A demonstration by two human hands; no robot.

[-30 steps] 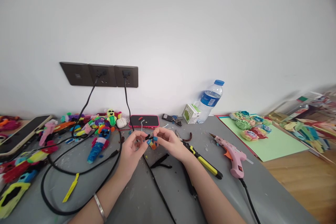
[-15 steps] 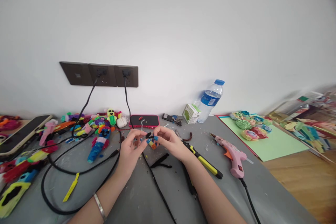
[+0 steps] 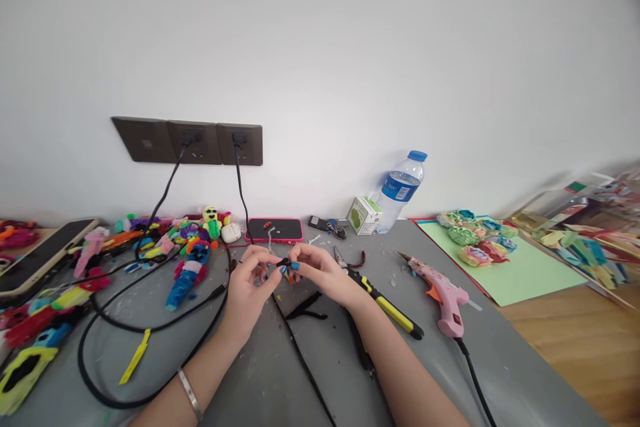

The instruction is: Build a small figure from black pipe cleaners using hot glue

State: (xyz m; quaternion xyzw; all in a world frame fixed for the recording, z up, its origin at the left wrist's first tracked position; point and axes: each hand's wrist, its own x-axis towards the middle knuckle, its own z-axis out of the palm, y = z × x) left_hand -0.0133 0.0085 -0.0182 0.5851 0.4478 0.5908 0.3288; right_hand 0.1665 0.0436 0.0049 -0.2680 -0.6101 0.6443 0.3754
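Note:
My left hand (image 3: 249,287) and my right hand (image 3: 320,272) meet above the middle of the grey table (image 3: 280,373). Between their fingertips they pinch a small colourful craft piece (image 3: 289,269), blue and orange with a black strand on it. Both hands have their fingers curled in a pinch. A black pipe cleaner piece (image 3: 306,307) lies on the table just below my right hand. A silver bracelet (image 3: 189,395) sits on my left wrist.
A pink glue gun (image 3: 443,295) and yellow-handled pliers (image 3: 383,302) lie to the right. Black cables (image 3: 150,320) loop at left from wall sockets (image 3: 190,141). Colourful craft figures (image 3: 185,247), a phone (image 3: 274,229), a water bottle (image 3: 399,191), a green sheet (image 3: 510,267) stand behind.
Both hands have shifted slightly up and closer together, still working the small piece between the fingertips. Nothing else on the table has moved.

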